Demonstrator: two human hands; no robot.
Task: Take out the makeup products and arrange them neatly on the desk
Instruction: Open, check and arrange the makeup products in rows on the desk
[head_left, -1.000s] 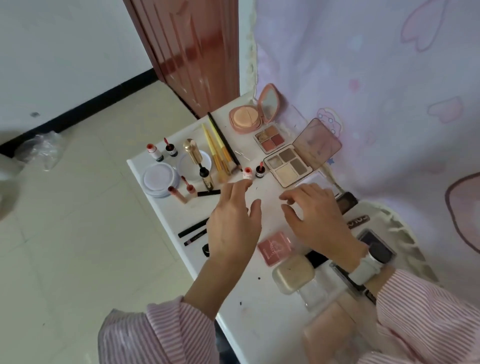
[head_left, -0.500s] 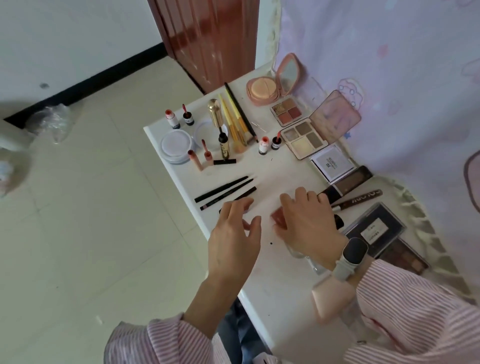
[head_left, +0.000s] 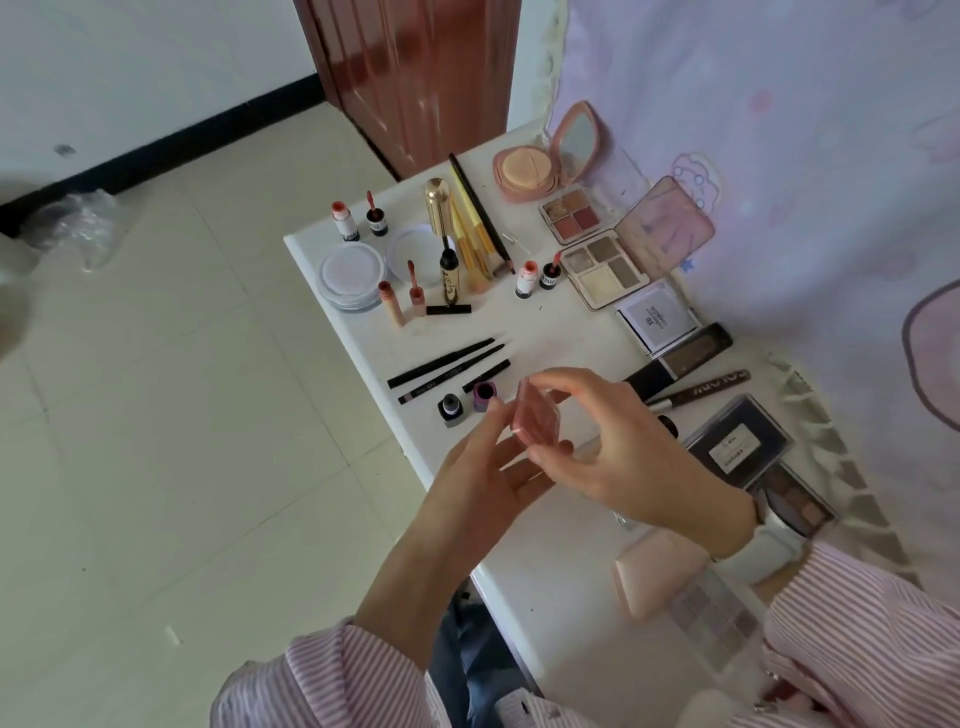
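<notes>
My right hand (head_left: 628, 457) pinches a small pink square compact (head_left: 537, 415) and holds it tilted above the white desk (head_left: 561, 577). My left hand (head_left: 488, 467) is beside it with fingers spread, its fingertips touching the compact's left edge. Laid out on the desk are three black pencils (head_left: 447, 366), two small pots (head_left: 467, 402), lip tints (head_left: 537, 275), a gold mascara (head_left: 441, 228), round white cases (head_left: 350, 275), an open pink powder compact (head_left: 545, 161) and open eyeshadow palettes (head_left: 608, 270).
A lilac curtain (head_left: 779, 130) hangs along the desk's right side. Dark palettes (head_left: 737, 447), a brown tube (head_left: 706, 389) and a pale pink pouch (head_left: 654, 577) lie near me on the right. A red-brown door (head_left: 415, 67) stands beyond the desk; tiled floor (head_left: 156, 415) lies left.
My right hand has picked the pink compact up off the desk and raised it. My left hand has come in to touch it. The camera view has shifted.
</notes>
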